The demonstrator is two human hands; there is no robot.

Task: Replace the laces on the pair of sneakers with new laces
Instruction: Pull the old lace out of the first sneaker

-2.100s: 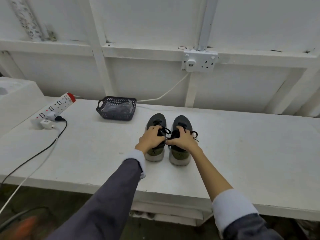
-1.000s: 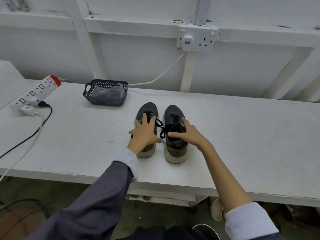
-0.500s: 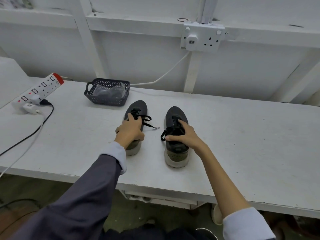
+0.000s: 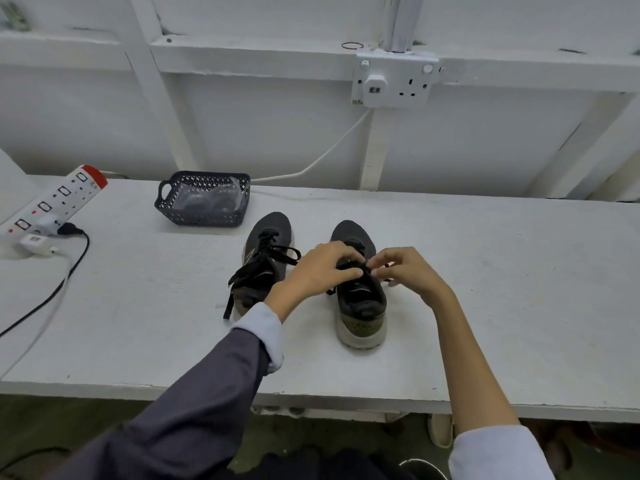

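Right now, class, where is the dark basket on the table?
In the head view, the dark basket sits back left on the table, between the power strip and the left-hand sneaker, touching neither.

Views: one, head-worn, wide-angle.
Position: above and behind both hands, on the near side of the bench (image 4: 502,289).
Facing: forward and down; left hand (image 4: 313,271) and right hand (image 4: 410,271), meeting on a lace (image 4: 350,267), sit just below frame centre.
Nearness: close; both forearms run in from the bottom edge.
Reach: wall socket (image 4: 394,81) well beyond the hands, power strip (image 4: 52,202) far left of the left hand.
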